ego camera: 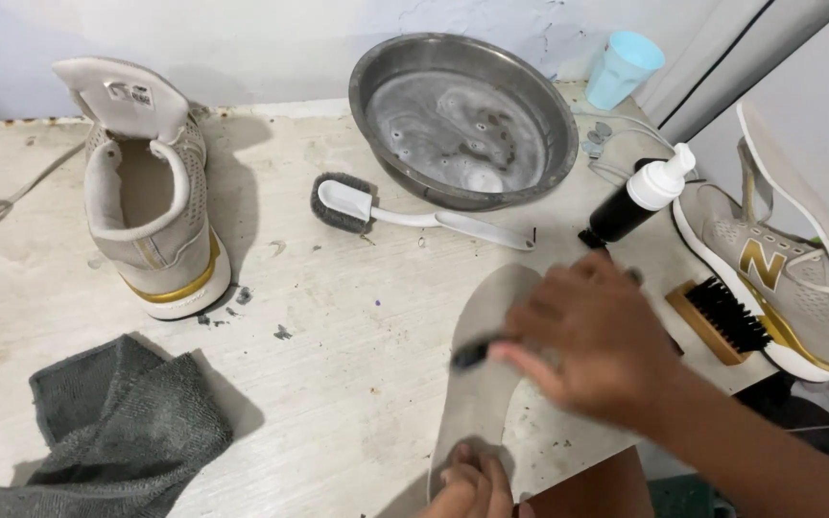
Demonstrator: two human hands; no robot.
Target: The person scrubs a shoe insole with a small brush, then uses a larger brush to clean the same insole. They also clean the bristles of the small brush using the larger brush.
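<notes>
On the table (338, 384), a grey insole (482, 384) lies flat near the front edge. The right hand (592, 345) is clenched around a small dark brush (472, 353), blurred, pressed on the insole. The left hand (472, 484) pinches the insole's near end. Nearby stand 1 beige shoe (151, 192), a metal basin (462, 115), a white-handled brush (376, 206) and a grey towel (117, 432).

We see a pale grey insole (486, 374), a beige shoe (151, 206) with perforated sides and a gold-edged white sole at far left, a dark grey towel (117, 432) near left, and a light blue cup (623, 67) far right.
</notes>
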